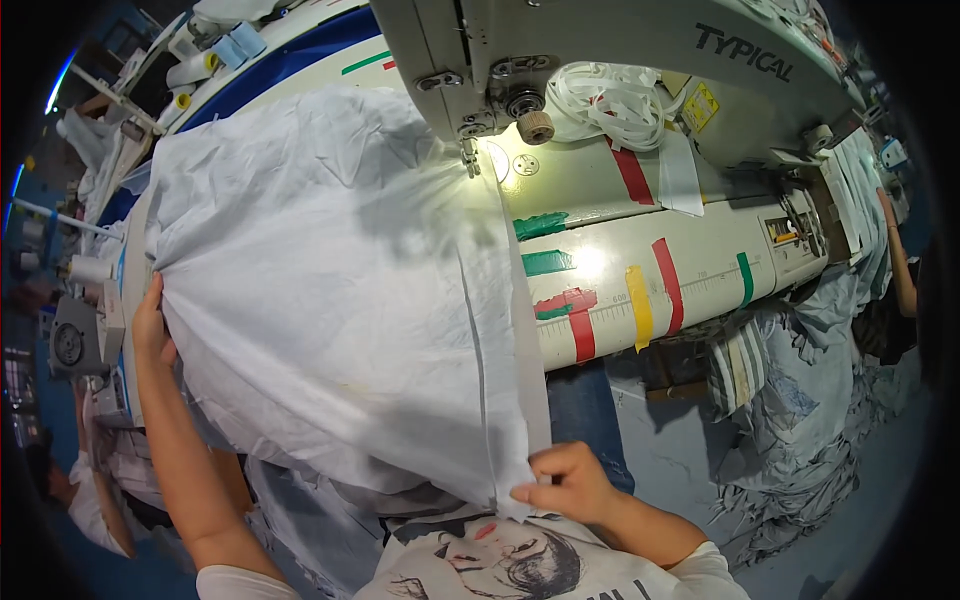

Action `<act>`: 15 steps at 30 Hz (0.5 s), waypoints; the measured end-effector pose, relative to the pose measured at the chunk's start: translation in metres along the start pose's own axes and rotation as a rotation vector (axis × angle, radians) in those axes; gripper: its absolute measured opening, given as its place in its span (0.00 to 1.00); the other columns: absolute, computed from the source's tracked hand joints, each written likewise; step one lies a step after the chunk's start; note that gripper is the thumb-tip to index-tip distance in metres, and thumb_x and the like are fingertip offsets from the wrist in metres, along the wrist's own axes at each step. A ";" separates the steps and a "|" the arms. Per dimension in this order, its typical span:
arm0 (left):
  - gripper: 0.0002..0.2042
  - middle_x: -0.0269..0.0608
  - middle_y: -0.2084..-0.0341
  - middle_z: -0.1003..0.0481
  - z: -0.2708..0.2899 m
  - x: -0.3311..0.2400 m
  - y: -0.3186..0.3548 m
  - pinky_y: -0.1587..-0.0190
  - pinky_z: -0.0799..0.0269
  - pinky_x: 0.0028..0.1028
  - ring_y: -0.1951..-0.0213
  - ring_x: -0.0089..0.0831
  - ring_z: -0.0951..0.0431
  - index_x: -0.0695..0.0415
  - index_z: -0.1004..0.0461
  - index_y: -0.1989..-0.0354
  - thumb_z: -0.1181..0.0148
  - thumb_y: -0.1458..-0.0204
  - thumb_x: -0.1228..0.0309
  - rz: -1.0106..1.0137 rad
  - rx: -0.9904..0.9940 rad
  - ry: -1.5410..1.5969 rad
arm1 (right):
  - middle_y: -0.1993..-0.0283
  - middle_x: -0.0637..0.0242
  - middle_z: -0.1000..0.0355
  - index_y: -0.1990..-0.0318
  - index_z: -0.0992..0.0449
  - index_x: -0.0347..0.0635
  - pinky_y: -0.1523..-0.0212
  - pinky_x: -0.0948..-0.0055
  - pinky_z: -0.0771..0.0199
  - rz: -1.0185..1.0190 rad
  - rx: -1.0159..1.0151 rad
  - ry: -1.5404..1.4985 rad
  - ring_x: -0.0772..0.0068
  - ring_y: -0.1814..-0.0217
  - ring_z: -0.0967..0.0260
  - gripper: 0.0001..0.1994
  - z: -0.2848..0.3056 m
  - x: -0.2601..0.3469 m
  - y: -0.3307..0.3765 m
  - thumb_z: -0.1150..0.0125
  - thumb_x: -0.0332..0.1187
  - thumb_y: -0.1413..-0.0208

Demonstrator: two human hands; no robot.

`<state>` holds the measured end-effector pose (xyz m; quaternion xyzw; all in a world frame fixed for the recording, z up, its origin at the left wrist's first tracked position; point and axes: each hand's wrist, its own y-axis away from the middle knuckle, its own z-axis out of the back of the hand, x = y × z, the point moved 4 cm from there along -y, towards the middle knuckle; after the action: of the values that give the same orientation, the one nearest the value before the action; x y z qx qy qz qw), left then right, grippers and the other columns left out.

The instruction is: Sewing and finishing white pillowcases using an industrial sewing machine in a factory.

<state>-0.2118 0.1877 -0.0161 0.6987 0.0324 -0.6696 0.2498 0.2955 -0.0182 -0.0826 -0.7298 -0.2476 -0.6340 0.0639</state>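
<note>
A large white cloth [330, 260] is spread over the sewing machine's bed and hangs down toward me. Its far right part reaches the lit presser foot [471, 155] of the sewing machine [620, 50]. A long seam runs down near the right edge of the cloth. At the cloth's left edge my left hand [153, 318] grips the fabric, gathering folds there. My right hand [570, 484] pinches the near right corner between thumb and fingers, and the cloth is drawn taut between the two hands.
Red, green and yellow tape strips [640, 307] mark the machine bed. A coil of white tape [610, 105] rests behind the needle area. Piled grey cloth [800, 440] lies at the right. Thread cones [190, 72] stand far left. Another person's arm [898, 250] shows at the right.
</note>
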 end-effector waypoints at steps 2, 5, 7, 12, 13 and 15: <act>0.24 0.48 0.50 0.28 -0.001 0.005 -0.004 0.48 0.31 0.30 0.50 0.35 0.27 0.67 0.35 0.44 0.51 0.40 0.58 -0.004 -0.007 0.029 | 0.84 0.68 0.32 0.82 0.28 0.33 0.79 0.76 0.47 -0.245 0.003 -0.163 0.85 0.81 0.39 0.11 -0.005 -0.034 0.007 0.36 0.27 0.52; 0.24 0.48 0.48 0.29 0.015 0.007 0.007 0.49 0.30 0.30 0.51 0.36 0.26 0.66 0.36 0.43 0.52 0.39 0.58 -0.029 -0.062 0.054 | 0.84 0.71 0.36 0.82 0.29 0.32 0.77 0.77 0.46 -0.052 0.147 -0.436 0.85 0.78 0.42 0.12 -0.012 0.021 0.008 0.39 0.27 0.49; 0.24 0.48 0.48 0.30 0.009 0.012 0.008 0.49 0.30 0.31 0.51 0.37 0.26 0.66 0.37 0.42 0.53 0.39 0.58 -0.031 -0.043 0.080 | 0.76 0.67 0.30 0.73 0.24 0.30 0.74 0.76 0.42 -0.002 0.252 -0.495 0.82 0.73 0.37 0.08 -0.004 -0.013 0.012 0.40 0.28 0.47; 0.24 0.49 0.48 0.30 0.018 0.025 0.008 0.48 0.29 0.31 0.50 0.38 0.26 0.65 0.37 0.42 0.53 0.39 0.57 -0.030 -0.022 0.078 | 0.61 0.66 0.27 0.58 0.25 0.32 0.58 0.78 0.34 -0.262 -0.082 -0.158 0.78 0.60 0.33 0.15 0.011 -0.061 -0.021 0.38 0.35 0.47; 0.24 0.49 0.48 0.30 0.016 0.026 0.008 0.48 0.29 0.31 0.50 0.38 0.26 0.65 0.37 0.42 0.53 0.39 0.57 -0.028 -0.020 0.078 | 0.58 0.66 0.27 0.55 0.25 0.32 0.57 0.76 0.33 -0.245 -0.102 0.010 0.76 0.58 0.32 0.17 0.015 -0.061 -0.030 0.38 0.36 0.48; 0.25 0.49 0.47 0.30 0.012 0.030 0.010 0.48 0.29 0.32 0.50 0.39 0.26 0.64 0.37 0.41 0.53 0.39 0.56 -0.017 -0.030 0.075 | 0.58 0.67 0.27 0.55 0.26 0.33 0.57 0.78 0.34 -0.044 -0.164 0.086 0.78 0.58 0.32 0.17 0.012 -0.054 -0.047 0.35 0.34 0.51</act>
<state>-0.2154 0.1653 -0.0415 0.7190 0.0577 -0.6447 0.2531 0.2817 0.0130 -0.1468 -0.6992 -0.2080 -0.6840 0.0004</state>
